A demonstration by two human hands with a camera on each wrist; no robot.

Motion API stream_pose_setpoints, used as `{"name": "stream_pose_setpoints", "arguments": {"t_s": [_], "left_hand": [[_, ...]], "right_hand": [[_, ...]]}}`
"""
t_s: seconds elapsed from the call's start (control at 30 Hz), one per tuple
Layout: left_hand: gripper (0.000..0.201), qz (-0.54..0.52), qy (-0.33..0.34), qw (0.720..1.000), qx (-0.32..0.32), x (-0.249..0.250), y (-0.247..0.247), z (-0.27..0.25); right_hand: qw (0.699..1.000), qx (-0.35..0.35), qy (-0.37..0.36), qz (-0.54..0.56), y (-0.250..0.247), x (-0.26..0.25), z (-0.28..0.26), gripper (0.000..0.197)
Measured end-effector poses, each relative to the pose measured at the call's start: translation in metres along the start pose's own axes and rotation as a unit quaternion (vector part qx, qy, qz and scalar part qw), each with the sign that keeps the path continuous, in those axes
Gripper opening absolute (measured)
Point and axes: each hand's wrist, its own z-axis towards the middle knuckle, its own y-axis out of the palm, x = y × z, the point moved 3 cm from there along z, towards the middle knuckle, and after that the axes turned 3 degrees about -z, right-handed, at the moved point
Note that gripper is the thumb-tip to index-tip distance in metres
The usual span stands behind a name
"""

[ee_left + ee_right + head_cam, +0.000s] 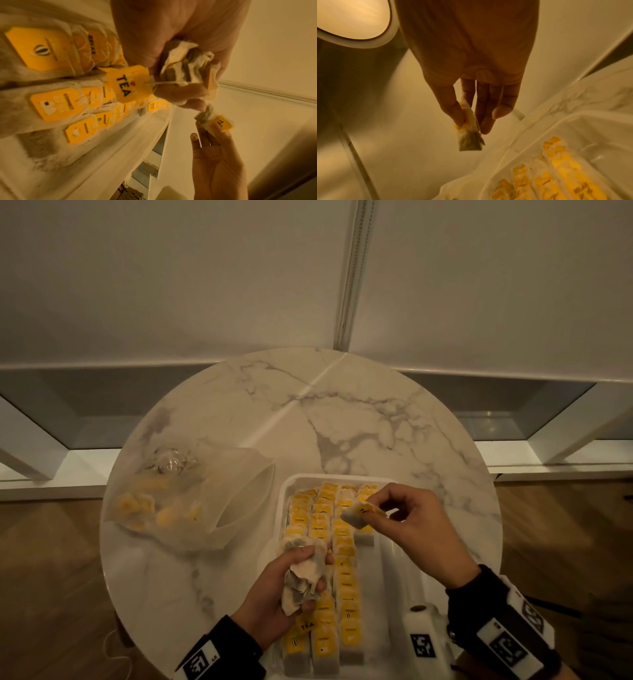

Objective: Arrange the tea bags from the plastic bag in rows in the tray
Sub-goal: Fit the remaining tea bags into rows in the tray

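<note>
Your right hand (416,529) pinches one tea bag (359,514) between thumb and fingertips above the far end of the white tray (387,559). Your left hand (274,601) grips a crumpled bunch of tea bags (303,573) over the tray's rows. The plastic bag (185,501) lies on the counter (342,412), left of the tray.

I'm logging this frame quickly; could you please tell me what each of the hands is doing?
Left hand: grips a bunch of tea bags.
Right hand: pinches one tea bag.
</note>
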Motion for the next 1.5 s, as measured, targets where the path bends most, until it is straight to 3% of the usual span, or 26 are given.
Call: {"name": "stream_pose_setpoints", "arguments": {"t_s": [0.13, 0.33, 0.53, 0.7, 1.03, 1.2, 1.3, 1.37, 1.5], "left_hand": [[0.035, -0.048, 0.006, 0.999, -0.002, 0.001, 0.002, 0.0], [0.061, -0.05, 0.006, 0.998, -0.026, 0.001, 0.001, 0.0], [0.063, -0.067, 0.01, 0.997, -0.027, 0.002, 0.003, -0.003], [0.064, -0.081, 0.008, 0.996, -0.026, 0.002, 0.003, -0.005], [0.064, -0.074, 0.013, 0.997, -0.015, 0.0, -0.001, -0.003], [0.027, -0.068, 0.008, 0.998, 0.015, -0.001, -0.002, -0.003], [0.02, -0.077, 0.01, 0.997, 0.019, 0.0, -0.003, -0.004], [0.025, -0.086, 0.01, 0.996, 0.012, -0.001, -0.004, -0.005], [0.061, -0.082, 0.013, 0.997, -0.001, -0.001, -0.004, -0.003]], "right_hand": [[0.997, -0.063, 0.017, -0.047, -0.013, 0.008, 0.007, 0.009], [0.995, -0.038, 0.016, -0.088, -0.028, 0.017, 0.016, 0.01], [0.997, -0.056, 0.047, -0.01, -0.026, 0.022, 0.021, 0.004], [0.993, -0.081, 0.051, -0.075, -0.022, 0.031, 0.026, 0.005], [0.907, -0.256, 0.088, -0.324, 0.01, 0.056, 0.04, 0.023], [0.898, -0.285, 0.099, -0.32, 0.026, 0.061, 0.044, 0.02], [0.889, -0.267, 0.076, -0.365, 0.03, 0.057, 0.049, 0.011], [0.874, -0.255, 0.066, -0.408, 0.031, 0.054, 0.05, 0.01], [0.837, -0.219, 0.052, -0.499, 0.033, 0.052, 0.053, 0.012]]}}
